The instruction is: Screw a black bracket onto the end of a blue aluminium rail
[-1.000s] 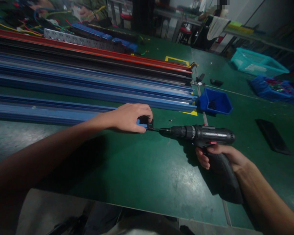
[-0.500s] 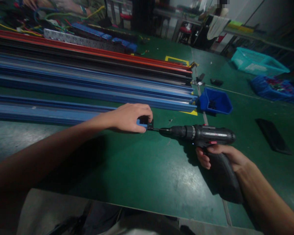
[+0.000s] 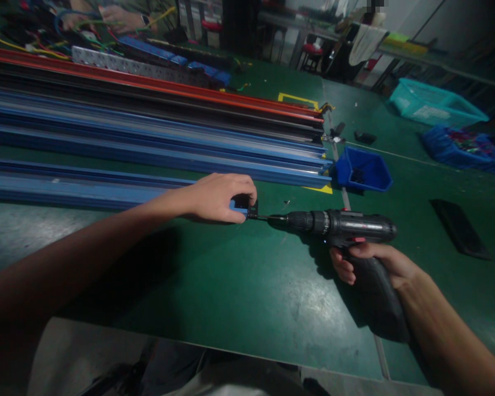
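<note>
My left hand (image 3: 218, 199) is wrapped over the right end of a long blue metal profile (image 3: 107, 188) lying on the green table. A small black end piece (image 3: 253, 210) sits at that end, beside my fingertips. In my right hand (image 3: 379, 261) is a black cordless drill (image 3: 355, 225), gripped by its handle and pointing left. Its long thin bit (image 3: 268, 218) reaches the lower part of the end piece. Exactly how the tip meets the piece is too small to tell.
Several more profiles, blue, black and red (image 3: 231, 94), lie behind. Right of them stand a small blue bin (image 3: 371, 173) with dark parts, a teal basket (image 3: 433, 107) and a blue tray (image 3: 462, 157). A black phone-like slab (image 3: 460, 228) lies far right. Another person's hands (image 3: 119, 21) handle wires at the back left.
My hands, the drill and the profile stay practically in place. At the back left, the other person's hands have shifted among the wires.
</note>
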Demonstrator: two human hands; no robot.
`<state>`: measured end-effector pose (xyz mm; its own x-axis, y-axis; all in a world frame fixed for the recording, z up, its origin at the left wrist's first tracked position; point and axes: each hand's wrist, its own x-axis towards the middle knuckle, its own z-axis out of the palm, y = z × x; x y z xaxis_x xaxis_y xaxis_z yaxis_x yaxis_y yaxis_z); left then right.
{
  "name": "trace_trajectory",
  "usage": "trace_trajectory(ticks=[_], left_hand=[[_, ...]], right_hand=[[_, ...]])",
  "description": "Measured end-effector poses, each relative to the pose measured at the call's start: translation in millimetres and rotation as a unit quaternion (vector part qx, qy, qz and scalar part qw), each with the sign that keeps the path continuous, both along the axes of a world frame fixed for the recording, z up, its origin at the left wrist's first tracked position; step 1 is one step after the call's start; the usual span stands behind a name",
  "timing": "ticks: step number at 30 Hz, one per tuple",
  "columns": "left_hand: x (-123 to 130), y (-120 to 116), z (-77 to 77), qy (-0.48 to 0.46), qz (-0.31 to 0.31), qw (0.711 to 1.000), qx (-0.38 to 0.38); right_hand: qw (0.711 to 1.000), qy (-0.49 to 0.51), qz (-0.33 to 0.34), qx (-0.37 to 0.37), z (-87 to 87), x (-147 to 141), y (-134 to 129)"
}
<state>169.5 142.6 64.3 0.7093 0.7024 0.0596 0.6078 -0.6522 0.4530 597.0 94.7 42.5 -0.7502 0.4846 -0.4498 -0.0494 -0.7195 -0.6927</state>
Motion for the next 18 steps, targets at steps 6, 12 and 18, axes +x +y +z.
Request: trace_trajectory(ticks=[6, 12, 18], left_hand=[[0.3, -0.1, 0.0, 0.000, -0.002, 1.000, 0.002], [0.3, 0.6, -0.9, 0.005, -0.001, 1.000, 0.004], [0.0, 0.5, -0.5, 0.002, -0.002, 1.000, 0.000]], right_hand=[[1.000, 0.008, -0.001, -0.005, 1.1, -2.0, 0.5], [1.000, 0.004, 0.005, -0.005, 1.0, 0.0, 1.1], [1.000, 0.000, 0.009, 0.001, 0.2, 0.9, 0.7]])
